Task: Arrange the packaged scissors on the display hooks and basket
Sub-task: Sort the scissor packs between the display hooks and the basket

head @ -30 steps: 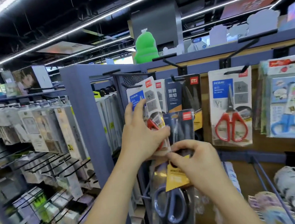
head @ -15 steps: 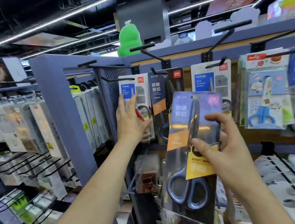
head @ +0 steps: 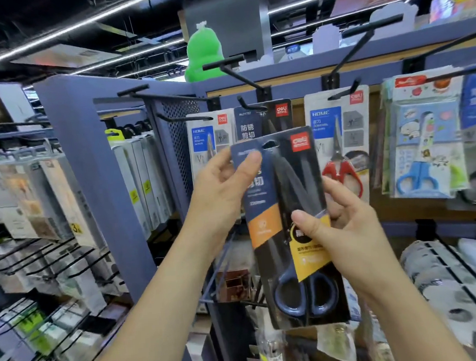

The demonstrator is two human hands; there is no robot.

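Scissors pack [head: 283, 194], judged light, stiff and slick, is held between both hands: top corner pinched by the left hand [head: 218, 193], mid-card gripped by the right hand [head: 349, 228], below a display hook [head: 249, 105].

Dark scissors pack [head: 285, 205] between both hands, left hand [head: 220, 193] and right hand [head: 346, 228].

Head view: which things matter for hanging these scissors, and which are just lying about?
Job: dark scissors pack, gripped by left hand and right hand; hook above with matching pack; red scissors pack.
Lying about: green toy; boxed goods on left racks.
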